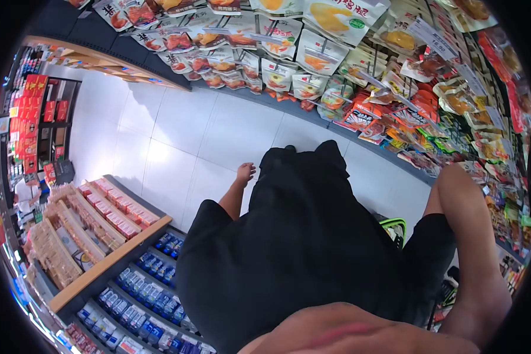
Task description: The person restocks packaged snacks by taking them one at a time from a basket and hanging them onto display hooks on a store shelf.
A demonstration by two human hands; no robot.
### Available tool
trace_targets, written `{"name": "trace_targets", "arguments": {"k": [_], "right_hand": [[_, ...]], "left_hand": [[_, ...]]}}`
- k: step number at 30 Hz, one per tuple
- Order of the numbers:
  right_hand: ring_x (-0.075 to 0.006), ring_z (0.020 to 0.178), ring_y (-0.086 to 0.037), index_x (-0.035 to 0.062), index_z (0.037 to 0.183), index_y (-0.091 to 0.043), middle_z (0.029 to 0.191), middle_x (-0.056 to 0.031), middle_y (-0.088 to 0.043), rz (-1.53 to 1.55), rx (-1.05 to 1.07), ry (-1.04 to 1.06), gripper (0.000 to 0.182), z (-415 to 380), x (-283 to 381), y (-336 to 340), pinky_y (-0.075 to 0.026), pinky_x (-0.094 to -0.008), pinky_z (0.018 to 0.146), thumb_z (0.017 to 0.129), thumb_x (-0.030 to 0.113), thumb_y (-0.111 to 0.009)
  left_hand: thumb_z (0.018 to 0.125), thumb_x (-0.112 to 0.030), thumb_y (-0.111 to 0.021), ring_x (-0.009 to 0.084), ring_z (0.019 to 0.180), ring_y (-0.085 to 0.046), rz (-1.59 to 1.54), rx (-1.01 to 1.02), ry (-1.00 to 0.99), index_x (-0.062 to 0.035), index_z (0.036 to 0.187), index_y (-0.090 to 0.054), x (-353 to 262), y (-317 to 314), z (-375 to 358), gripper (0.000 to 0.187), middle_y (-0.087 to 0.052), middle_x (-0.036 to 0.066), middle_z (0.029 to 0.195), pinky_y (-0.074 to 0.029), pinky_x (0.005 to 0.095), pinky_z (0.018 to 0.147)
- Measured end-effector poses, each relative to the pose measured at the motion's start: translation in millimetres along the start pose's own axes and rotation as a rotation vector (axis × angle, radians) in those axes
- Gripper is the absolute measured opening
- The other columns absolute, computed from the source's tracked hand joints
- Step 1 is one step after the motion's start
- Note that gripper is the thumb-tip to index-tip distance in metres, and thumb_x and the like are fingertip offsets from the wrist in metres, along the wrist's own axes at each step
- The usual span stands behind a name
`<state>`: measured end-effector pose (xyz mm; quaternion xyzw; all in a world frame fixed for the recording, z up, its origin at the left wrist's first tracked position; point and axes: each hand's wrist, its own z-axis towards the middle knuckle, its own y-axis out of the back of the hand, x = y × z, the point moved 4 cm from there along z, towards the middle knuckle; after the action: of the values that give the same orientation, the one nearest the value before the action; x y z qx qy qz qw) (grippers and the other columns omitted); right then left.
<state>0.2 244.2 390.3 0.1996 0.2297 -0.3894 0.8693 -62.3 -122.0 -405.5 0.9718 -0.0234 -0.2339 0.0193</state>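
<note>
My left hand hangs beside my body over the pale tiled floor, at the hem of my black clothing. Its fingers are loosely bent and apart, and nothing shows in them. My right arm is bent, with the elbow towards the hanging food packs and the forearm folded back towards my head. The right hand itself is not visible. A bright green and black object shows partly between my body and right sleeve; the rest is hidden.
Rows of pouches, several picturing chicken legs, hang on a long rack with price tags. At left stands a wood-edged shelf with pink boxes and blue packs. Red boxes fill a far shelf. White floor tiles lie between.
</note>
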Motion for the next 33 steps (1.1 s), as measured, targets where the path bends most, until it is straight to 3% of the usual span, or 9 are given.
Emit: {"name": "trace_targets", "arguments": {"k": [2,6,9,12,15,20,27,30,33], "right_hand": [[-0.0187,0.108,-0.054,0.0061,0.111,-0.057,0.116,-0.0039,-0.060,0.115,-0.089,-0.087,0.033,1,6,13,-0.042,-0.0353,0.097,0.094,0.031,-0.045],[-0.0175,0.106,-0.055,0.0062,0.109,-0.057,0.113,-0.0032,-0.062,0.112,-0.030,-0.095,0.032,-1,1,1,-0.043,-0.0344,0.095,0.094,0.031,-0.045],[-0.0177,0.103,-0.057,0.0065,0.110,-0.057,0.112,-0.0027,-0.062,0.050,0.059,0.037,0.032,3,6,-2,-0.043,-0.0344,0.095,0.094,0.031,-0.045],[-0.0181,0.103,-0.057,0.0071,0.110,-0.057,0.113,-0.0027,-0.061,0.023,-0.099,-0.051,0.032,0,8,4,-0.043,-0.0337,0.095,0.094,0.032,-0.045],[-0.0183,0.105,-0.057,0.0074,0.111,-0.057,0.114,-0.0026,-0.061,0.053,-0.187,-0.058,0.031,-2,6,3,-0.043,-0.0332,0.096,0.093,0.032,-0.046],[-0.0183,0.110,-0.055,0.0065,0.112,-0.056,0.116,-0.0038,-0.060,-0.006,-0.117,-0.045,0.033,0,9,14,-0.041,-0.0347,0.099,0.093,0.032,-0.048],[-0.0192,0.115,-0.051,0.0062,0.115,-0.054,0.121,-0.0043,-0.057,-0.002,-0.173,-0.007,0.034,0,11,4,-0.040,-0.0364,0.100,0.093,0.032,-0.048],[-0.0200,0.116,-0.049,0.0067,0.117,-0.054,0.122,-0.0044,-0.057,0.191,-0.199,-0.019,0.034,-1,7,4,-0.039,-0.0367,0.100,0.093,0.031,-0.048],[-0.0208,0.116,-0.048,0.0057,0.116,-0.054,0.121,-0.0046,-0.057,-0.039,-0.198,0.010,0.034,5,11,1,-0.039,-0.0371,0.100,0.092,0.030,-0.050]], "left_hand": [[0.093,-0.027,-0.045,0.0171,0.091,-0.057,0.041,0.010,0.003,-0.0108,0.116,-0.054,-7,-1,-10,0.029,-0.061,0.005,0.103,-0.048,0.0354,0.076],[0.089,-0.029,-0.051,0.0164,0.089,-0.059,-0.024,0.008,-0.034,-0.0125,0.111,-0.056,-11,0,-11,0.027,-0.062,0.003,0.099,-0.043,0.0341,0.070],[0.089,-0.030,-0.051,0.0173,0.091,-0.059,-0.034,0.019,-0.041,-0.0119,0.112,-0.055,-3,1,-3,0.029,-0.063,0.004,0.101,-0.044,0.0350,0.072],[0.090,-0.030,-0.050,0.0189,0.095,-0.059,0.039,0.000,-0.006,-0.0122,0.115,-0.055,-1,4,1,0.031,-0.062,0.006,0.106,-0.045,0.0379,0.076],[0.091,-0.029,-0.050,0.0187,0.094,-0.059,0.000,0.005,-0.024,-0.0121,0.114,-0.056,1,10,0,0.029,-0.063,0.005,0.104,-0.045,0.0385,0.076],[0.091,-0.028,-0.050,0.0176,0.088,-0.060,-0.006,0.010,-0.035,-0.0121,0.112,-0.056,1,4,3,0.028,-0.063,0.005,0.101,-0.045,0.0361,0.072],[0.090,-0.030,-0.051,0.0191,0.095,-0.059,-0.001,0.015,-0.014,-0.0117,0.116,-0.054,-1,10,-7,0.032,-0.062,0.005,0.106,-0.044,0.0388,0.076],[0.091,-0.031,-0.050,0.0187,0.095,-0.059,-0.001,0.022,-0.016,-0.0122,0.115,-0.054,-2,5,-5,0.031,-0.062,0.005,0.106,-0.045,0.0389,0.077],[0.091,-0.030,-0.049,0.0181,0.094,-0.059,0.014,0.042,-0.024,-0.0130,0.115,-0.055,7,7,-3,0.030,-0.063,0.005,0.105,-0.045,0.0386,0.076]]}}
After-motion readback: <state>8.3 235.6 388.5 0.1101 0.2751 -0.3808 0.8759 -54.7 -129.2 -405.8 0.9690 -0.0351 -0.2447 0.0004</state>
